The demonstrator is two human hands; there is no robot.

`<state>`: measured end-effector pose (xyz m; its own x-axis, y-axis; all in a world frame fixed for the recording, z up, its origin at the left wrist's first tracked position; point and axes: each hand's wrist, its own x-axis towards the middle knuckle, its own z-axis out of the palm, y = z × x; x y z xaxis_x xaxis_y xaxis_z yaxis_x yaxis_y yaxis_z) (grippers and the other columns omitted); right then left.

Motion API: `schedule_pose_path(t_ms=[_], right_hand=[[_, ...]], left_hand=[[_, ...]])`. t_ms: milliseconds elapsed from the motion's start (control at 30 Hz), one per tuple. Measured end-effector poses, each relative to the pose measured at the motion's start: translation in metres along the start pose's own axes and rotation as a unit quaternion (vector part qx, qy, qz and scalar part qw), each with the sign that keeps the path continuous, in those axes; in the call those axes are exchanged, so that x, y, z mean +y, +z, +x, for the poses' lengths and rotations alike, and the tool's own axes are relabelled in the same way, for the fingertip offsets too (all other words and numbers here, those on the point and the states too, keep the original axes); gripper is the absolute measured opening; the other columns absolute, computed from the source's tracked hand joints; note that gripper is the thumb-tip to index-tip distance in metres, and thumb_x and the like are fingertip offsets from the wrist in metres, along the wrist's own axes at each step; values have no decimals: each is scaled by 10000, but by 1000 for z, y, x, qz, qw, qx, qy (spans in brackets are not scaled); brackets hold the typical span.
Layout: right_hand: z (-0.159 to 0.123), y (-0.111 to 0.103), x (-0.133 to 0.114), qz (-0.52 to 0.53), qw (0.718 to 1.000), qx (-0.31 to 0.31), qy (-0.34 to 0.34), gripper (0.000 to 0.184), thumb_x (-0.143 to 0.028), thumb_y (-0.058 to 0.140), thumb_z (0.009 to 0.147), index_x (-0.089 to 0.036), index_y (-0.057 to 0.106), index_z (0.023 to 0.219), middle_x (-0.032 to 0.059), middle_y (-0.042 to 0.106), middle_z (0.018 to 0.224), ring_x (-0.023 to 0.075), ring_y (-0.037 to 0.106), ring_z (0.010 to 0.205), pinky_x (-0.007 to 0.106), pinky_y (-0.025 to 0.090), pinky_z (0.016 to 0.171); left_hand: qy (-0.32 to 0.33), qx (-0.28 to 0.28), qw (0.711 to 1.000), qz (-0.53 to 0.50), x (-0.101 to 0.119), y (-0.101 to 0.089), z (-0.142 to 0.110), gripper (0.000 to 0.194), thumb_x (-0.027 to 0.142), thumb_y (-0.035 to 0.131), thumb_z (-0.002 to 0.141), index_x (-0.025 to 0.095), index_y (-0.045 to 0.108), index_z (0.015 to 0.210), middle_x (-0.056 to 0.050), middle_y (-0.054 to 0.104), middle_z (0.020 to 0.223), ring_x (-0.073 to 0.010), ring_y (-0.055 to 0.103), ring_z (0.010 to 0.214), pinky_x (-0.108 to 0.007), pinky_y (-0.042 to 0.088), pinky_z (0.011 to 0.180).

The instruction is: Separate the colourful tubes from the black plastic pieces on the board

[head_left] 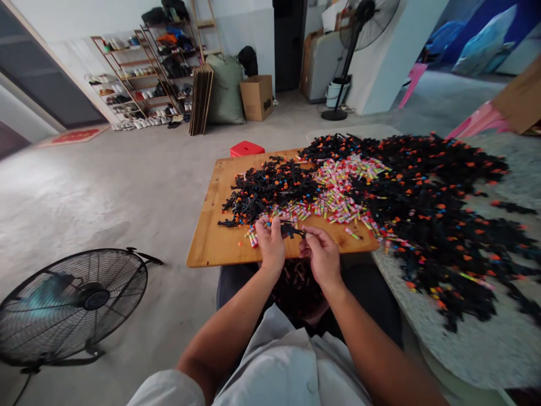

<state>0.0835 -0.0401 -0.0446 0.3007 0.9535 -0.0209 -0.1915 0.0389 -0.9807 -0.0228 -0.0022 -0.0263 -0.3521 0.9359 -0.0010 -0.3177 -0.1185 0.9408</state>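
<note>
Across a honey-coloured wooden board (205,245), small black toy guns (253,197) lie heaped at 11 o'clock from the hands, with pink-and-yellow printed tubes (338,175) at 1 o'clock. One black toy rifle (291,230) bridges the hands over the board's near edge, its 9 o'clock end pinched by the thumb and fingers of the left hand (271,245), its 3 o'clock end between the right hand's (324,251) thumb and forefinger. Both bare forearms reach in from 7 and 5 o'clock, hands turned towards each other.
</note>
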Motion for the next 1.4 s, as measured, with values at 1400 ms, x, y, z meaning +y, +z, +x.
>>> schedule_pose_path(t_ms=[1400], right_hand=[[1,-46,-38,-15,989,-146,-14,261,-450,710,931,-198,718,998,-3,686,662,151,616,492,282,493,495]], left_hand=[[117,-482,809,317,67,-32,2,338,449,467,1065,205,700,1062,0,615,664,-138,575,592,-233,458,606]])
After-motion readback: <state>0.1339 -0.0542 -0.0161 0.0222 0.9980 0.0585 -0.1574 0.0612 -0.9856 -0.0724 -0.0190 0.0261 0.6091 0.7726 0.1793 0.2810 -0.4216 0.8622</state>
